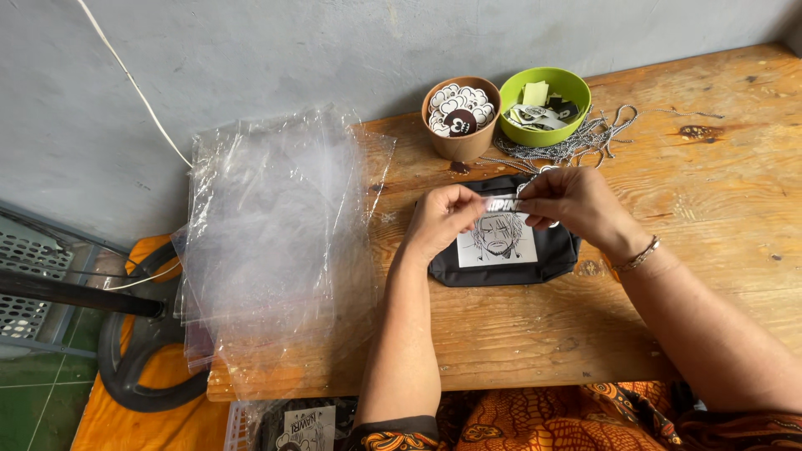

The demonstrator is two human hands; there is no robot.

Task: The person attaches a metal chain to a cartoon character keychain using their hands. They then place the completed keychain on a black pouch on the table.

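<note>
A worn wooden counter [718, 167] with knots and dark stains stands against a grey wall. A black pouch [560, 250] with a white drawn-face panel lies flat on it, directly beneath the left hand [441, 219] and the right hand [572, 203]. Beyond the hands, near the wall, a brown cup [461, 140] of round black-and-white stickers stands touching a green bowl [547, 127] of small cut pieces. A tangle of metal ball chains [597, 138] lies just beyond the right hand, beside the bowl. To the left of the left hand, a stack of clear plastic bags [276, 242] covers the counter's end and overhangs its edges.
</note>
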